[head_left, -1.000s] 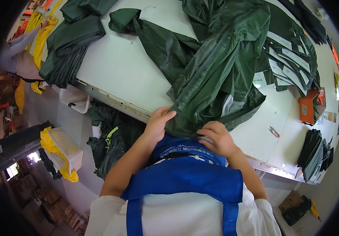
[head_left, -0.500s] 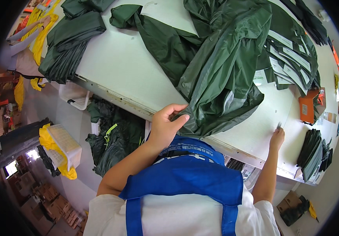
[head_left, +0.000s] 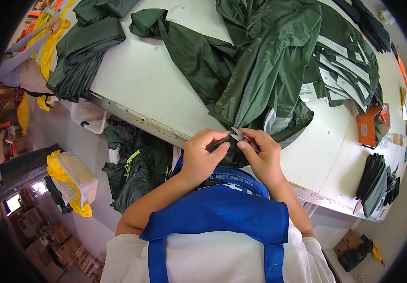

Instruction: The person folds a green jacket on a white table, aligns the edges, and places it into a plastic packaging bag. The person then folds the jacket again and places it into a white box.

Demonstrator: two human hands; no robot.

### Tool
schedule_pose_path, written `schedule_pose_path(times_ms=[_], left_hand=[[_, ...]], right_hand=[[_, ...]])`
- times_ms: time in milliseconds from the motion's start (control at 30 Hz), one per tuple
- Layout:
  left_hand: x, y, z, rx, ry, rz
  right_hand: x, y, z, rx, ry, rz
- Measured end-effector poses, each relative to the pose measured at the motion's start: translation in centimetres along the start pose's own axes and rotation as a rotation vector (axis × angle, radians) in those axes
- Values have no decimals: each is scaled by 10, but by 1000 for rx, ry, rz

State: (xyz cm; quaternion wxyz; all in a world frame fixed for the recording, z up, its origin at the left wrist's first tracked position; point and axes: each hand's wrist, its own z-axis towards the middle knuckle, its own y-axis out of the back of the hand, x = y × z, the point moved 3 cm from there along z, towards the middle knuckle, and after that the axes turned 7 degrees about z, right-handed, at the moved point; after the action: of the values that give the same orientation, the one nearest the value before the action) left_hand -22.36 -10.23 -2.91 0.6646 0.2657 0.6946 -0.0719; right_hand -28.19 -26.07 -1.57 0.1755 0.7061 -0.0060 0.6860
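A dark green rain jacket (head_left: 279,61) with a front zip lies spread over the white table, one sleeve stretched to the left. My left hand (head_left: 201,153) pinches its lower hem beside the zip's bottom end, at the table's near edge. Small metal thread snips (head_left: 236,134) are in my right hand (head_left: 263,154), the blades pointing left at the edge pinched by my left hand. The two hands are close together. Whether the blades touch the fabric I cannot tell.
Folded green garments (head_left: 88,54) are stacked at the table's left. Packs with white labels (head_left: 343,70) lie on the right, near an orange box (head_left: 368,127) and a dark folded pile (head_left: 372,181). Below the edge sits a heap of dark garments (head_left: 137,177). A co-worker handles yellow fabric (head_left: 50,45).
My right hand has come from the table's right side to the jacket's hem with the snips. My left hand keeps its pinch there. The jacket has shifted slightly.
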Motion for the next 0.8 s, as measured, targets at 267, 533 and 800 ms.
schedule_pose_path(times_ms=[267,533,800], left_hand=[[-4,2,-1,27,-2,47],[-13,-17,20,666,26,217],[6,-71,233,206,-99,580]], right_hand=[[-8,4,1,-125,-72,93],[-34,17,12,-52,-311,-95],[-8,-7,-12,436,161,-104]])
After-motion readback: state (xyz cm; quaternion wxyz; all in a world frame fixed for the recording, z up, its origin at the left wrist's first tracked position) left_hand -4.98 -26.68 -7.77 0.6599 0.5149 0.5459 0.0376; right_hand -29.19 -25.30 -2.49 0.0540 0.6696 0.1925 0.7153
